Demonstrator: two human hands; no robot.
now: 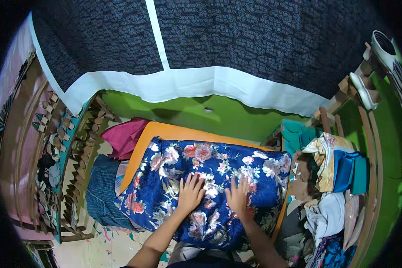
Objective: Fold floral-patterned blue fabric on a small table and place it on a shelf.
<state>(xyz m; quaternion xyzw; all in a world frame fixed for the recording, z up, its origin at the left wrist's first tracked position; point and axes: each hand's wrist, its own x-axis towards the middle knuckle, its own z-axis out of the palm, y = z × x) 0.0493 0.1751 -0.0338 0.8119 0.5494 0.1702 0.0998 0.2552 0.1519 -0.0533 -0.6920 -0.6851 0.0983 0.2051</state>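
Note:
A shiny dark blue fabric (219,167) with pink, white and gold flowers lies spread over an orange board-like surface (174,130), which shows along its far and side edges. My left hand (192,192) rests flat on the fabric near its middle, fingers stretched out. Beside it, a short gap to the right, my right hand (237,195) also lies on the cloth with its fingers spread. Neither hand grips anything. The fabric's near edge hangs down toward my lap.
Left stand a magenta cloth (125,137), a dark checked cloth bundle (103,192) and wooden racks holding several shoe-shaped forms (80,167). At right are folded fabrics (344,167) and a heaped pale cloth (328,216). A dark curtain (254,40) with a white border hangs before the green wall (187,111).

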